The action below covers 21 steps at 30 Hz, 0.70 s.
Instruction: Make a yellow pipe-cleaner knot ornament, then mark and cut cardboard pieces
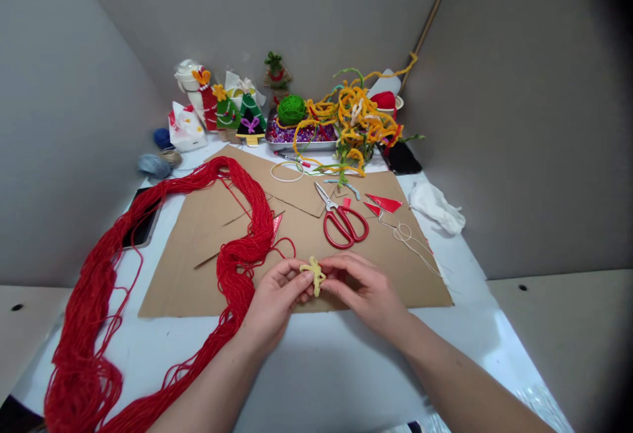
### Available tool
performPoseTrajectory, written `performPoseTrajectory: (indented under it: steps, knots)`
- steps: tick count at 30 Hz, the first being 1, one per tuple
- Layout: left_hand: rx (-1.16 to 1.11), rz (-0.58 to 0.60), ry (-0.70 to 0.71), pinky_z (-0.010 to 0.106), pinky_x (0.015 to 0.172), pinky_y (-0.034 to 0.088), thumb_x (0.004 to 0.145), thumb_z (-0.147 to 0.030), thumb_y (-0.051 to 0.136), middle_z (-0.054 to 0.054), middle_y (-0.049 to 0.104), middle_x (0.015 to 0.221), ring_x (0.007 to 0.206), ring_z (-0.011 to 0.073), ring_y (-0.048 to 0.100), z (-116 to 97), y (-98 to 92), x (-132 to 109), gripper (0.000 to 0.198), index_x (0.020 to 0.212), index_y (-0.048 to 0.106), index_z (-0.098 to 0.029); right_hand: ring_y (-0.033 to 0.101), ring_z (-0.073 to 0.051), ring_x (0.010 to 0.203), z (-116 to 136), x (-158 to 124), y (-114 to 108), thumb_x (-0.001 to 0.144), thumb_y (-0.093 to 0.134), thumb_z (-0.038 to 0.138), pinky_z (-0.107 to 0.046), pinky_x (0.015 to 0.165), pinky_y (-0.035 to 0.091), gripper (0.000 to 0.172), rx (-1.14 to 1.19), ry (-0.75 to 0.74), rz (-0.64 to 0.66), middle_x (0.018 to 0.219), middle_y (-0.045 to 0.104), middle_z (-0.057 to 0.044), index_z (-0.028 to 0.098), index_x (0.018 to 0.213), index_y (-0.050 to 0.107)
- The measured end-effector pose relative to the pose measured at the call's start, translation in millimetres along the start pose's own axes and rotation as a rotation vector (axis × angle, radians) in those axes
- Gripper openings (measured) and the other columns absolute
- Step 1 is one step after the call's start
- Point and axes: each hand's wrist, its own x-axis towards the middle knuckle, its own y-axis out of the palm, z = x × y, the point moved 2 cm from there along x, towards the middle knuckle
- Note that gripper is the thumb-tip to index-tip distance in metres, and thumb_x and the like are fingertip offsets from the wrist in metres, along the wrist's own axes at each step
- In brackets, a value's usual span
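Yellow pipe cleaner (313, 275), bent into a small knobbly shape, is being pinched between the fingertips of both hands, just over the near part of the cardboard sheet (178, 288). Left hand (274, 294) is gripping it from one side and right hand (363, 288) from the other, with the fingers curling closely around it, keeping the small piece steady and its bends in view. Red yarn (242, 222) is lying in a long hank just beside the left hand, while red-handled scissors (343, 225) are resting on the cardboard beyond the right hand, above a white worktop (316, 367).
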Motion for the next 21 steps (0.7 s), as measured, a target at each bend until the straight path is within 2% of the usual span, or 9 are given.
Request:
performPoseTrajectory:
  steps: [4, 10, 17, 21]
  knots:
    - [-0.008, 0.009, 0.005, 0.02, 0.056, 0.036, 0.076, -0.023, 0.068, -0.001, 0.058, 0.068, 0.059, 0.0071, 0.049, 0.0, -0.5, -0.2, 0.013, 0.079, 0.059, -0.015, 0.06, -0.018, 0.089, 3.4, 1.9, -1.8, 0.084, 0.062, 0.02, -0.031, 0.079, 0.05, 0.027, -0.005, -0.044, 0.034, 0.1, 0.063, -0.007, 0.024, 0.11, 0.062]
    - [0.035, 0.003, 0.001, 0.02, 0.056, 0.035, 0.075, -0.022, 0.069, -0.002, 0.056, 0.066, 0.058, 0.0071, 0.048, 0.0, 1.3, -0.7, 0.015, 0.08, 0.056, -0.015, 0.059, -0.017, 0.088, 5.3, 2.0, -1.9, 0.087, 0.056, 0.017, -0.03, 0.078, 0.049, 0.014, -0.062, -0.14, 0.032, 0.093, 0.064, -0.007, 0.022, 0.098, 0.064]
    - [0.023, -0.008, 0.008, 0.02, 0.054, 0.032, 0.073, -0.024, 0.071, -0.003, 0.055, 0.066, 0.056, 0.0058, 0.044, 2.1, 0.7, 0.4, 0.019, 0.078, 0.055, -0.016, 0.057, -0.017, 0.087, 4.0, 0.7, 1.5, 0.091, 0.047, 0.015, -0.031, 0.077, 0.048, 0.016, -0.181, -0.244, 0.098, 0.091, 0.063, -0.007, 0.021, 0.095, 0.061]
    - [0.012, -0.012, -0.014, 0.02, 0.054, 0.033, 0.071, -0.024, 0.072, -0.003, 0.056, 0.066, 0.056, 0.006, 0.046, 1.7, 0.7, 0.5, 0.02, 0.078, 0.055, -0.016, 0.057, -0.017, 0.087, 3.7, 0.8, 1.3, 0.091, 0.047, 0.015, -0.031, 0.078, 0.048, 0.015, -0.167, -0.246, 0.093, 0.092, 0.063, -0.007, 0.021, 0.095, 0.06]
